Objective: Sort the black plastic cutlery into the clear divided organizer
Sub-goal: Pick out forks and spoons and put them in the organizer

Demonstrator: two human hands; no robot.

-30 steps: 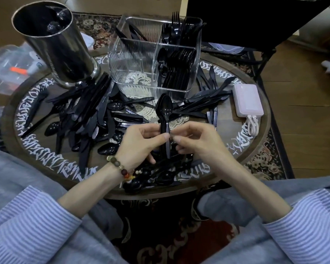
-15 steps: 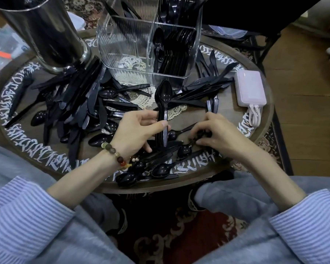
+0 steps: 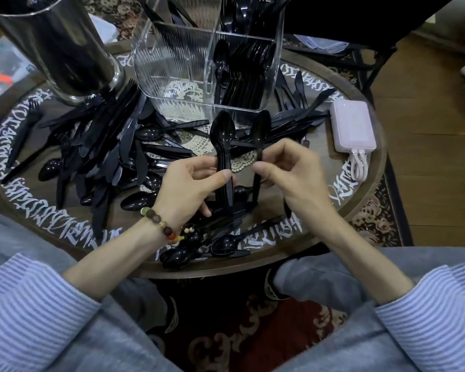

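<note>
My left hand (image 3: 188, 186) grips a nested stack of black spoons (image 3: 222, 135) by the handles, bowls up. Close beside it, my right hand (image 3: 293, 173) pinches a single black spoon (image 3: 261, 130) by its handle, also upright. Behind both stands the clear divided organizer (image 3: 172, 65); its right compartment holds spoons (image 3: 242, 73), forks stand in the far right one, and the near left compartment looks bare. Loose black cutlery (image 3: 105, 146) lies heaped on the round table (image 3: 371, 200) to the left, with more spoons (image 3: 199, 251) by the front edge.
A tall steel canister (image 3: 54, 47) stands at the back left. A pink power bank (image 3: 353, 124) with a white cable lies at the right rim. More knives (image 3: 301, 114) fan out right of the organizer. A clear plastic box sits off the table at the far left.
My right hand went down to the spoons near the front edge, picked one up and raised it beside the stack in my left hand. The view has moved closer to the table.
</note>
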